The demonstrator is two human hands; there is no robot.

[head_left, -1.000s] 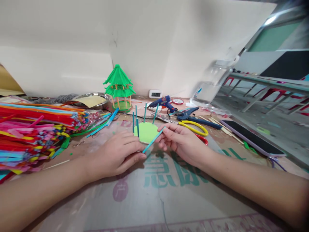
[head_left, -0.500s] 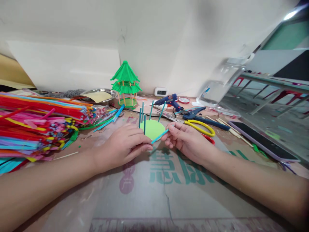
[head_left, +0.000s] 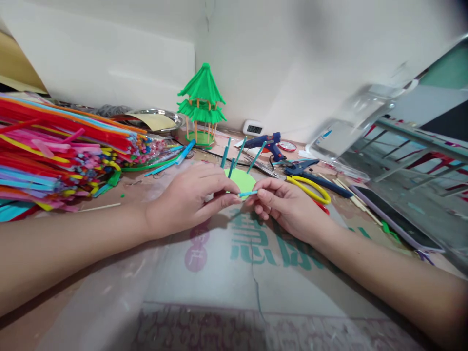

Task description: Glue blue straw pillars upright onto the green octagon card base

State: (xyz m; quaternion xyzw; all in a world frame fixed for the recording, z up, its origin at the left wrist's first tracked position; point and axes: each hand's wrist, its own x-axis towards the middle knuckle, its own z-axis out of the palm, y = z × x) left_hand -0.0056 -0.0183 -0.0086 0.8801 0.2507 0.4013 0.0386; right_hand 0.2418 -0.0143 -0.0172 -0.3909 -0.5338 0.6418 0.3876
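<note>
A light green paper disc (head_left: 243, 179) lies on the table with several teal sticks (head_left: 234, 155) standing up from it. My left hand (head_left: 190, 197) rests at the disc's left edge, fingers pressed together on it. My right hand (head_left: 283, 204) pinches a short blue stick (head_left: 247, 194) that points left toward the tips of my left fingers, just in front of the disc.
A big pile of coloured pipe cleaners (head_left: 54, 151) fills the left. Behind the disc stand a green paper pagoda (head_left: 202, 102), a metal dish (head_left: 161, 121), a blue glue gun (head_left: 265, 144), yellow-handled scissors (head_left: 309, 190), blue pliers (head_left: 303, 168) and a phone (head_left: 395, 217) at right.
The view has tilted and shifted. My right hand has brought the blue stick flatter and closer to my left fingertips; the left hand stays at the disc.
</note>
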